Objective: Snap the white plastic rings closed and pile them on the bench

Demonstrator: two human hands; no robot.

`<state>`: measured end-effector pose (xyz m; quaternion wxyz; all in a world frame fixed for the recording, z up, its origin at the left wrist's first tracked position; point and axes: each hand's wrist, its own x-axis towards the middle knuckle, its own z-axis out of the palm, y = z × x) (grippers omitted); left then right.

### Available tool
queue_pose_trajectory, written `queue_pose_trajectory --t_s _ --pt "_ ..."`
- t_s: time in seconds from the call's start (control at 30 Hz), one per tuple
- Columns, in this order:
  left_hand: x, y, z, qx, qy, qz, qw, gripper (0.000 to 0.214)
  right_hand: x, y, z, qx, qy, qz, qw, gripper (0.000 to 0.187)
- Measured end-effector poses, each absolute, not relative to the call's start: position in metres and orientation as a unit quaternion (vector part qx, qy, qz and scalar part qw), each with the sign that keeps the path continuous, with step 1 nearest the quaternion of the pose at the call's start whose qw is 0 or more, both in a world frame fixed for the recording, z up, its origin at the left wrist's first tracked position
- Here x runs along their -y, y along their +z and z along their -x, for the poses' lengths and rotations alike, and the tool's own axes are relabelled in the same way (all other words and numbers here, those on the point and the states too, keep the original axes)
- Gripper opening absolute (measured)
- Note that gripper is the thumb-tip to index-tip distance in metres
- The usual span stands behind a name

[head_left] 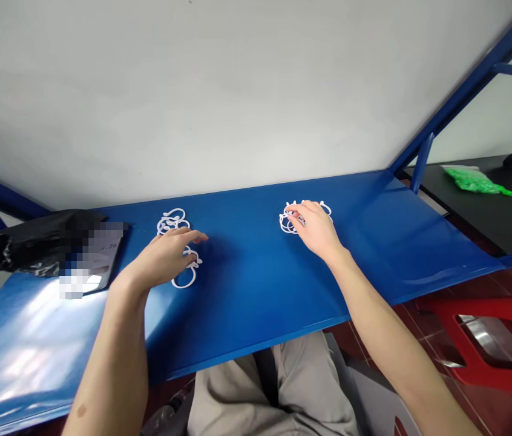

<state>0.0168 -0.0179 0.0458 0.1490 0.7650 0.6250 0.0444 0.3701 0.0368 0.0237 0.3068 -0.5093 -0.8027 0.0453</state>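
I have the left hand point(169, 257) loosely spread, index finger extended, over white ring-shaped pieces point(184, 285) on the blue table point(247, 290); I cannot tell whether it grips one. My right hand point(315, 225) bends over another heap of rings point(287, 228), thumb and index finger close together, any hold hidden from me.

Both hands point(169, 254) point(317, 229) palm-down, well apart

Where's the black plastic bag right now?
In the head view, the black bag lies far left on the blue table, beside a flat grey item, left of the left hand.
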Motion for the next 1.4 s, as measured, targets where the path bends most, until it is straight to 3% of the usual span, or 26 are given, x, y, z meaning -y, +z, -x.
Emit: queue_pose_trajectory --t_s 0.27,0.6,0.7,0.9,1.0,1.13,1.27,1.4 --pt "0.008 0.033 -0.023 -0.631 0.072 -0.765 0.107 0.017 -0.039 0.016 -0.366 0.803 0.004 0.527 0.280 0.016" --pt "0.012 0.048 -0.039 -0.660 0.164 -0.726 0.100 0.017 -0.032 0.023 -0.358 0.790 0.006 0.512 0.336 0.017" --pt "0.016 0.056 -0.054 -0.656 0.223 -0.711 0.122 0.016 -0.021 0.027 -0.344 0.802 0.055 0.472 0.363 0.018" --pt "0.022 0.052 -0.090 -0.636 0.316 -0.683 0.171 0.016 0.006 0.017 -0.308 0.800 0.293 0.392 0.347 0.024" --pt "0.023 0.046 -0.100 -0.615 0.339 -0.677 0.222 0.019 0.009 0.008 -0.299 0.763 0.368 0.392 0.360 0.018" --pt "0.023 0.040 -0.102 -0.570 0.357 -0.670 0.315 0.026 0.004 0.003 -0.299 0.721 0.393 0.409 0.398 0.014" --pt "0.021 0.036 -0.099 -0.496 0.284 -0.731 0.372 0.056 -0.001 0.004 -0.304 0.715 0.389 0.409 0.412 0.010" --pt "0.020 0.032 -0.101 -0.513 0.229 -0.771 0.301 0.037 -0.001 0.008 -0.306 0.731 0.382 0.403 0.397 0.010"
